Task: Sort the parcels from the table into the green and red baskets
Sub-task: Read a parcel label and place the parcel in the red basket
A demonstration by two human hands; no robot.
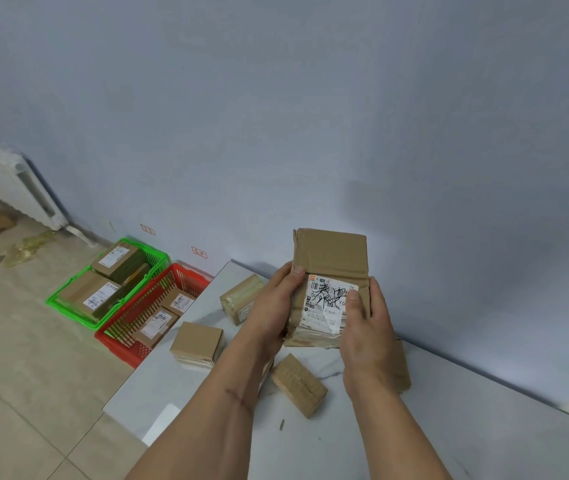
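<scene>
Parcels: one flat brown cardboard parcel w/ a white scribbled-over shipping label (pixel 330 285) was held up above the white marble-look table (pixel 449 427), label facing the camera. Left hand (pixel 274 299) gripped its left edge, thumb over the front; right hand (pixel 368 323) gripped the right edge, thumb on the label. Looked like label-checking before choosing a basket. Done so far: green plastic basket (pixel 68 308) on the floor held at least two labelled boxes, red plastic basket (pixel 120 344) beside it, touching, held at least two more. Left on the table: taped brown box (pixel 239 297) near the far-left corner, plain brown box (pixel 198 342) right at the left edge, small corrugated box (pixel 298 384) nearer the middle, plus another partly hidden behind the right forearm. So approx. halfway, my guess. Room: both baskets sat below the table's left edge, open-topped, w/ free air between them and the hands; the plain brown box at the edge could get knocked off by a low swing left.
</scene>
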